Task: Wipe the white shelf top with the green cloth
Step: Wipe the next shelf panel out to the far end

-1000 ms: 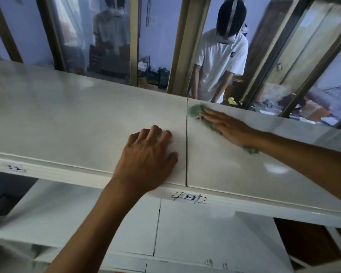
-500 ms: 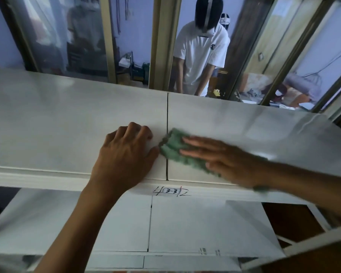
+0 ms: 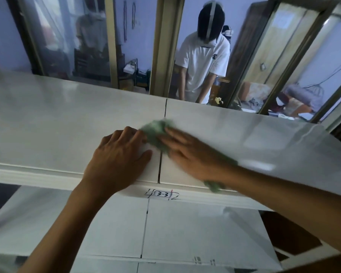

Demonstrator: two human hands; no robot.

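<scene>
From the head camera, the white shelf top (image 3: 57,123) runs across the view as two panels that meet at a dark seam (image 3: 161,154) near the middle. The green cloth (image 3: 156,133) lies flat on the shelf top across that seam, with one end showing beyond the fingertips and a second bit (image 3: 213,185) showing at the near edge, under the wrist. The right hand (image 3: 193,156) lies flat on the cloth with its fingers straight and pressed down; it is blurred. The left hand (image 3: 116,160) rests on the left panel just left of the seam, palm down, fingers loosely bent on the surface and holding nothing, its thumb pointing toward the seam. The cloth's far left end touches or nearly touches the left hand's fingertips; the blur does not let me tell which.

Half a second ago the cloth sat just right of the seam beside the left thumb, near the front edge; now it has shifted left and a little farther back, so that it covers the seam. One second ago it was well back, at the far edge of the right panel. The left hand has kept its place.

On the shelf's front edge below the seam is a label (image 3: 162,194) reading "3-3". Beyond the shelf, behind framed glass, a person in a white T-shirt (image 3: 203,62) stands bent forward.
</scene>
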